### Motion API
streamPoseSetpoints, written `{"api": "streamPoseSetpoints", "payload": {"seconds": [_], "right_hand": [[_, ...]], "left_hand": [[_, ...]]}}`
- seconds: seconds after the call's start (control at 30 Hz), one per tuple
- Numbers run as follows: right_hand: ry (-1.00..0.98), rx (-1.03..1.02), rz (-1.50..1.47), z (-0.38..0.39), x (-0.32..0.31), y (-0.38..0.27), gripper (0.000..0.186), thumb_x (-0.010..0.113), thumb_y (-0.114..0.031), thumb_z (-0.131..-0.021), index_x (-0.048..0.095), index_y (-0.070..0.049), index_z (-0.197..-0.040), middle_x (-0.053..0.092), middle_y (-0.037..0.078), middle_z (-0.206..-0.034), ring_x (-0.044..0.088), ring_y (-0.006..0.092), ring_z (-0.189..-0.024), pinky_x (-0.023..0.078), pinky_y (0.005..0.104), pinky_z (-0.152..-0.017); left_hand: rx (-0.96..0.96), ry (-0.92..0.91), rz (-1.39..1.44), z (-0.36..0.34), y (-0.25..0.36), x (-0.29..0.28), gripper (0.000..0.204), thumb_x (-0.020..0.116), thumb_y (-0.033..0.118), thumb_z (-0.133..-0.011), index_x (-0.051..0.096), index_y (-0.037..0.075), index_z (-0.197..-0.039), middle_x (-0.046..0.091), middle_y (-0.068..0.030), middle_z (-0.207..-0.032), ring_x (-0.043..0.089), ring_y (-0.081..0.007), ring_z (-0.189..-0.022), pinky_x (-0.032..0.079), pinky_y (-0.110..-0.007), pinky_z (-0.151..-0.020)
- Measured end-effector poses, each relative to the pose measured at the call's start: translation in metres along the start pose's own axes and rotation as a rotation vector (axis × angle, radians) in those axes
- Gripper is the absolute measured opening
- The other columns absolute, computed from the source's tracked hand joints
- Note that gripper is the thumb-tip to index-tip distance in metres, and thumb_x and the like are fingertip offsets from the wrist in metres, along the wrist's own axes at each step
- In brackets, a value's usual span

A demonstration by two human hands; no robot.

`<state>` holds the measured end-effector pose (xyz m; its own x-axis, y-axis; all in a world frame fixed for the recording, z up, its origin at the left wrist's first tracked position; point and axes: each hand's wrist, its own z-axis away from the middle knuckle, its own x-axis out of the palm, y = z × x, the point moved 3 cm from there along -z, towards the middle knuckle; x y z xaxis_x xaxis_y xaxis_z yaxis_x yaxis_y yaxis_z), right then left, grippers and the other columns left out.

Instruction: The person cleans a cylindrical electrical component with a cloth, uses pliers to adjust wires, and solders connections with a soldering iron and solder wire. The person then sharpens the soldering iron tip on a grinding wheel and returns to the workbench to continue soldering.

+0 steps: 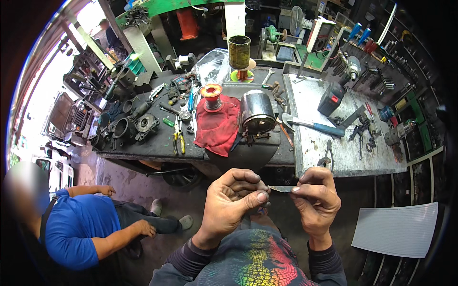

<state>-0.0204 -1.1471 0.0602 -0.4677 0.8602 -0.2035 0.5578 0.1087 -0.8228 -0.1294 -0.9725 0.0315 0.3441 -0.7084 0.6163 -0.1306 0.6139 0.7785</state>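
In front of my body, a thin, dark grey strip (280,189) stretches between my two hands. My left hand (234,200) is closed, with thumb and fingertips at the strip's left end. My right hand (317,202) pinches the other end between thumb and fingers. Beyond them on the dark bench, a shiny metal cylinder (256,107) lies on its side. To its left a red cloth (217,128) is spread, with a red spool of wire (213,102) standing on it. Yellow-handled pliers (179,140) rest left of the cloth.
A blue-handled hammer (317,126) and a cordless tool battery (331,99) lie on the pale board (305,159) at right. Greasy metal housings (145,125) crowd the bench's left. A person in a blue shirt (78,229) is at lower left. A white panel (396,229) leans at right.
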Motion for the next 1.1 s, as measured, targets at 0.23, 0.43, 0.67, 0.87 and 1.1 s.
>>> {"api": "streamPoseSetpoints", "payload": {"seconds": [0.23, 0.43, 0.67, 0.87, 1.1], "right_hand": [[0.064, 0.013, -0.04, 0.0, 0.002, 0.001, 0.025, 0.083, 0.006, -0.076, 0.078, -0.007, -0.097, 0.06, 0.009, -0.105, 0.056, 0.0135, -0.084, 0.047, 0.0253, -0.069], [0.06, 0.041, -0.097, -0.004, 0.002, -0.001, 0.02, 0.082, 0.004, -0.08, 0.076, -0.004, -0.098, 0.063, 0.009, -0.103, 0.056, 0.0111, -0.084, 0.044, 0.0244, -0.068], [0.052, 0.492, -0.541, -0.009, 0.017, 0.006, 0.014, 0.076, -0.004, -0.09, 0.071, 0.005, -0.1, 0.065, 0.006, -0.091, 0.058, 0.0082, -0.074, 0.045, 0.0222, -0.063], [0.028, 0.555, -0.542, -0.011, 0.023, 0.009, 0.018, 0.075, -0.005, -0.092, 0.069, 0.007, -0.104, 0.066, 0.007, -0.09, 0.059, 0.0101, -0.07, 0.047, 0.0244, -0.062], [0.186, 0.539, -0.603, -0.007, 0.011, 0.01, 0.022, 0.069, -0.001, -0.091, 0.067, 0.009, -0.11, 0.067, 0.009, -0.092, 0.06, 0.0141, -0.071, 0.05, 0.0309, -0.066]], "left_hand": [[0.074, 0.033, -0.095, 0.002, 0.006, 0.002, 0.035, 0.076, -0.007, -0.089, 0.058, -0.001, -0.119, 0.073, -0.0171, -0.106, 0.072, -0.0199, -0.099, 0.062, -0.034, -0.088], [0.16, 0.048, -0.13, 0.002, 0.01, 0.0, 0.034, 0.076, -0.009, -0.088, 0.06, -0.002, -0.117, 0.073, -0.0159, -0.106, 0.072, -0.0185, -0.101, 0.06, -0.032, -0.091], [0.337, 0.055, -0.281, 0.003, 0.014, -0.001, 0.032, 0.074, -0.008, -0.091, 0.06, -0.003, -0.12, 0.073, -0.0152, -0.11, 0.071, -0.0171, -0.103, 0.061, -0.029, -0.089], [0.329, 0.037, -0.264, 0.006, 0.018, -0.006, 0.032, 0.072, -0.009, -0.092, 0.061, -0.004, -0.121, 0.073, -0.014, -0.11, 0.071, -0.0167, -0.105, 0.059, -0.03, -0.093], [0.28, 0.175, -0.289, 0.005, 0.032, -0.037, 0.025, 0.07, -0.006, -0.095, 0.065, -0.007, -0.12, 0.073, -0.0145, -0.112, 0.071, -0.0183, -0.104, 0.06, -0.032, -0.094]]}}
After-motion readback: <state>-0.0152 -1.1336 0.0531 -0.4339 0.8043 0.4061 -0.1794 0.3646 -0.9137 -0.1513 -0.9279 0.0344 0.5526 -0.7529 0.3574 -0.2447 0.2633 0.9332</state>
